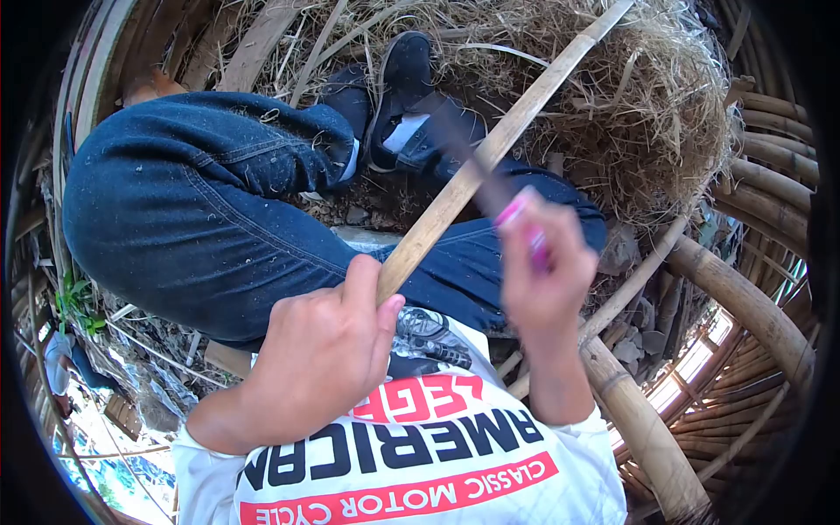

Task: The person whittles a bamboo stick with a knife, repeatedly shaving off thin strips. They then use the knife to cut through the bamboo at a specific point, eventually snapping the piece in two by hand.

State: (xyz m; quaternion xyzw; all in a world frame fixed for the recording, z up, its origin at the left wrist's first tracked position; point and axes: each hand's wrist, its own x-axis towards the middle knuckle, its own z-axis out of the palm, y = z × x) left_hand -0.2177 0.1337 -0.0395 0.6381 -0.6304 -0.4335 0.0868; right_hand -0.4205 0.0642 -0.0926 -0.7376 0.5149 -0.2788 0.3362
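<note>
My left hand (319, 354) is wrapped round the near end of a long split bamboo strip (429, 229), which slants up and away to the right. In my right hand (547, 267) is a knife with a pink handle (535, 245). Its dark blade (455, 140), smeared by motion, crosses the strip at about mid-length. Both forearms come in over my white printed shirt (402, 464). Under the strip lie my bent legs in dark jeans (210, 210), with dark shoes (402, 87) beyond.
A heap of fine, dry shavings (639, 122) fills the upper right. Thick bamboo poles (744, 302) stand close on my right, and stacked split bamboo (774, 210) curves along that edge. Stones (634, 346) and scraps lie on the ground. At far left, another person (66, 363) is partly visible.
</note>
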